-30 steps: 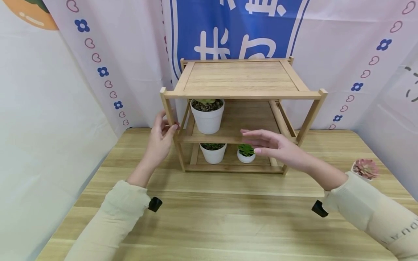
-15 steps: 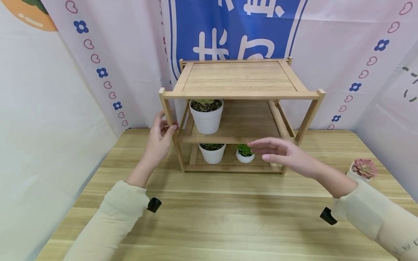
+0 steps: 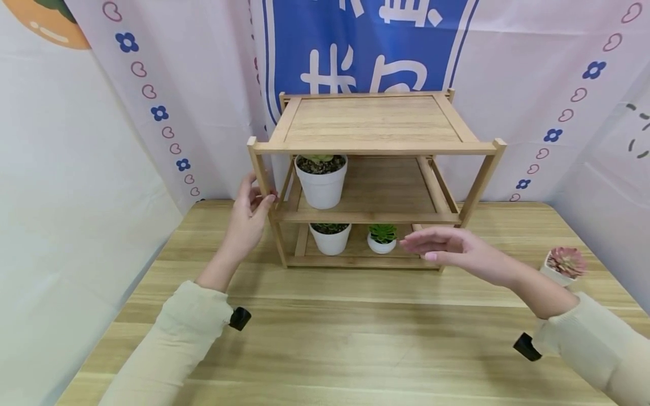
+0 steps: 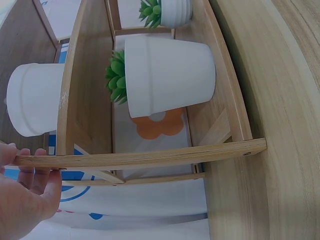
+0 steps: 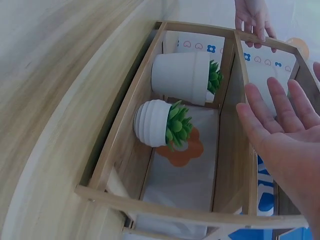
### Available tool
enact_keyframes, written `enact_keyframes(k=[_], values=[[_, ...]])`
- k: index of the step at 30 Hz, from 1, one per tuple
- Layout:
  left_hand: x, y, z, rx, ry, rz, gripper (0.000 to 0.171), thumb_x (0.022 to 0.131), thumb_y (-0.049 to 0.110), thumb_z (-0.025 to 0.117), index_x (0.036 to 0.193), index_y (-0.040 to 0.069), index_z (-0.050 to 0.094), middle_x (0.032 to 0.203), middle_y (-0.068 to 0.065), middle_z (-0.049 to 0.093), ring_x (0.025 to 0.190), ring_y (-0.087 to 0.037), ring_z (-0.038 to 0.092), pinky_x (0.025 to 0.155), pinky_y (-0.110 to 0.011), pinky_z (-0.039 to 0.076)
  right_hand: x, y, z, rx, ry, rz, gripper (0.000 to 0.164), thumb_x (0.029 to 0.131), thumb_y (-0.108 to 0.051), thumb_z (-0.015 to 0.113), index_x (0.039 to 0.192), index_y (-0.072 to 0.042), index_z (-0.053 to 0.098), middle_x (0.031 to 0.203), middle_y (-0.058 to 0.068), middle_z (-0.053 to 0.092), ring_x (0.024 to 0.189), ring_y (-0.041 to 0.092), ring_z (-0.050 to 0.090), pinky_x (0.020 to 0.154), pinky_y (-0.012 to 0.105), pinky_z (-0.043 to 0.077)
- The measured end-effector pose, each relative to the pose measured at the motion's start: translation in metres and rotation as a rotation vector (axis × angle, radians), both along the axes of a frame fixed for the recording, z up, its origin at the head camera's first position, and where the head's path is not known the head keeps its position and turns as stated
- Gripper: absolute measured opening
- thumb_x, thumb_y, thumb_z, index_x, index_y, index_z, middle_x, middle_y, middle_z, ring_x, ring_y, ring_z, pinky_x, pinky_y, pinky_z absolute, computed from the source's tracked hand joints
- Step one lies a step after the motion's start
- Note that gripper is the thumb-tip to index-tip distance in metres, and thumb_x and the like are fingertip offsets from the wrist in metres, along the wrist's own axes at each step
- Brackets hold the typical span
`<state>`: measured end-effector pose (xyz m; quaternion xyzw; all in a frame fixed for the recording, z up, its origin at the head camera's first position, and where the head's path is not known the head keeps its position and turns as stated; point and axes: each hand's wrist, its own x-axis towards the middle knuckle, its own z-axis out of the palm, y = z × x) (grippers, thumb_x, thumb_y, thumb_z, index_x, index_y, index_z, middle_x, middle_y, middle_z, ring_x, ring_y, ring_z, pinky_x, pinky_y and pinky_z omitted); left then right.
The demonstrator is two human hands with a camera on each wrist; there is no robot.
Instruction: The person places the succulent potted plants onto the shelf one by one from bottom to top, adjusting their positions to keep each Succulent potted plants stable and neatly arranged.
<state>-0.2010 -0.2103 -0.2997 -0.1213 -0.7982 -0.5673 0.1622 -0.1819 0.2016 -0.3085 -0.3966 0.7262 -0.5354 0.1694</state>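
A three-tier wooden plant shelf (image 3: 381, 121) stands on the table. My left hand (image 3: 249, 217) holds its front left post, thumb and fingers on either side of the wood in the left wrist view. A white pot (image 3: 322, 183) of pebbly soil sits on the middle tier, its plant partly hidden by the top board. On the bottom tier are a larger white pot (image 4: 172, 75) and a small ribbed pot (image 5: 151, 122) with a green succulent (image 3: 382, 233). My right hand (image 3: 457, 252) hovers by the shelf's lower right front, fingers extended, holding nothing.
A pink succulent (image 3: 567, 262) in a white pot stands on the wooden table (image 3: 355, 338) at the right, behind my right forearm. A printed curtain (image 3: 213, 67) hangs close behind the shelf.
My right hand has moved down and to the right, from before the middle tier to beside the small succulent pot. The left hand stays on the post.
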Motion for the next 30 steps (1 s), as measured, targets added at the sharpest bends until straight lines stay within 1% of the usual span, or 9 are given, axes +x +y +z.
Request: enact_keyframes(k=[3, 7, 14, 18, 20, 23, 25, 30], values=[[0.001, 0.000, 0.000, 0.003, -0.004, 0.000, 0.049, 0.108, 0.000, 0.044, 0.154, 0.000, 0.029, 0.125, -0.032, 0.054, 0.120, -0.042, 0.057, 0.113, -0.046, 0.043, 0.002, 0.005, -0.001, 0.013, -0.012, -0.014, 0.035, 0.106, 0.000, 0.048, 0.140, 0.001, 0.056, 0.137, 0.005, 0.064, 0.126, 0.017, 0.060, 0.099, 0.027, 0.053], [0.001, -0.001, -0.001, 0.007, -0.009, 0.002, 0.049, 0.108, 0.001, 0.044, 0.154, 0.000, 0.029, 0.125, -0.031, 0.054, 0.121, -0.043, 0.057, 0.113, -0.046, 0.042, 0.004, 0.010, -0.002, 0.014, -0.008, -0.027, 0.034, 0.106, 0.000, 0.048, 0.139, 0.002, 0.056, 0.135, 0.004, 0.065, 0.124, 0.017, 0.061, 0.100, 0.026, 0.052], [0.001, -0.001, 0.000, 0.008, -0.011, 0.001, 0.048, 0.108, 0.001, 0.044, 0.154, 0.001, 0.029, 0.125, -0.031, 0.053, 0.120, -0.041, 0.057, 0.113, -0.045, 0.043, 0.005, 0.020, -0.004, 0.012, 0.023, -0.031, 0.035, 0.105, 0.004, 0.047, 0.140, 0.004, 0.055, 0.135, 0.011, 0.065, 0.122, 0.019, 0.063, 0.099, 0.025, 0.053], [0.001, 0.000, 0.001, 0.002, -0.005, 0.000, 0.047, 0.108, 0.001, 0.044, 0.153, 0.001, 0.030, 0.125, -0.031, 0.054, 0.120, -0.042, 0.057, 0.113, -0.046, 0.043, 0.005, 0.027, -0.005, -0.006, 0.045, -0.023, 0.036, 0.104, 0.007, 0.046, 0.140, 0.009, 0.052, 0.133, 0.010, 0.066, 0.120, 0.018, 0.064, 0.099, 0.025, 0.053], [0.001, 0.000, 0.000, -0.005, -0.003, 0.000, 0.047, 0.108, 0.001, 0.044, 0.153, 0.001, 0.030, 0.125, -0.032, 0.054, 0.120, -0.043, 0.058, 0.113, -0.046, 0.043, 0.005, 0.032, -0.006, -0.015, 0.066, -0.023, 0.036, 0.103, 0.009, 0.046, 0.140, 0.011, 0.051, 0.132, 0.012, 0.066, 0.119, 0.017, 0.064, 0.098, 0.025, 0.053], [0.001, 0.000, 0.000, -0.008, -0.004, 0.000, 0.047, 0.108, 0.001, 0.044, 0.153, 0.001, 0.030, 0.125, -0.032, 0.054, 0.120, -0.043, 0.058, 0.113, -0.046, 0.043, 0.006, 0.039, -0.007, -0.024, 0.091, -0.028, 0.038, 0.102, 0.012, 0.046, 0.140, 0.010, 0.051, 0.132, 0.015, 0.065, 0.120, 0.017, 0.064, 0.099, 0.025, 0.053], [0.001, 0.000, -0.001, -0.007, -0.002, 0.000, 0.047, 0.108, 0.001, 0.045, 0.153, 0.001, 0.030, 0.125, -0.032, 0.054, 0.120, -0.043, 0.058, 0.113, -0.046, 0.043, 0.007, 0.045, -0.008, -0.028, 0.100, -0.037, 0.039, 0.102, 0.013, 0.046, 0.140, 0.009, 0.052, 0.133, 0.014, 0.065, 0.121, 0.017, 0.063, 0.099, 0.024, 0.053], [0.001, 0.001, 0.000, 0.004, 0.005, 0.000, 0.048, 0.107, -0.001, 0.044, 0.153, 0.001, 0.031, 0.124, -0.032, 0.054, 0.119, -0.043, 0.058, 0.112, -0.046, 0.043, 0.010, 0.056, -0.009, -0.042, 0.104, -0.041, 0.040, 0.101, 0.016, 0.043, 0.140, 0.010, 0.051, 0.135, 0.010, 0.065, 0.123, 0.014, 0.062, 0.099, 0.022, 0.052]])
